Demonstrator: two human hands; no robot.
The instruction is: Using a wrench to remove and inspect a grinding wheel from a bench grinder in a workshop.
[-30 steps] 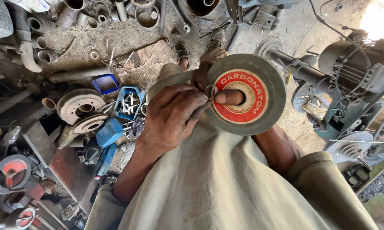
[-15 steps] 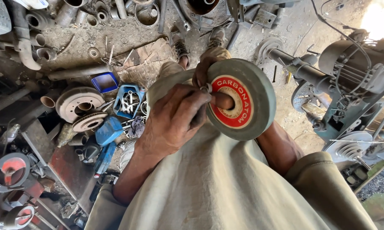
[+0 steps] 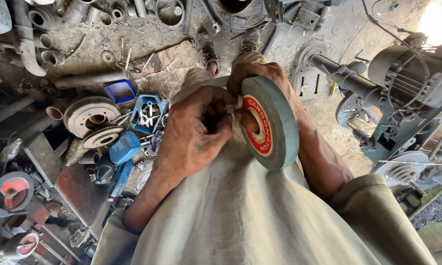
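Wheel (image 3: 272, 122) now turned more edge-on than before, right hand (image 3: 260, 78) gripping its rim, left hand (image 3: 196, 132) fingers pinched at its centre hole; bore fiddling unfinished.

Your left hand (image 3: 194, 135) is curled knuckles-up over your lap, fingers bunched and pinching toward the right. Your right hand (image 3: 260, 81) wraps from the far side, fingers hooked, forearm running back along your right thigh.

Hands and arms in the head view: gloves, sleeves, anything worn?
No gloves, rings or watch visible. The left hand and right hand are bare and grimy, forearms uncovered. Loose beige sleeves are pushed up near the elbows, matching the beige garment.
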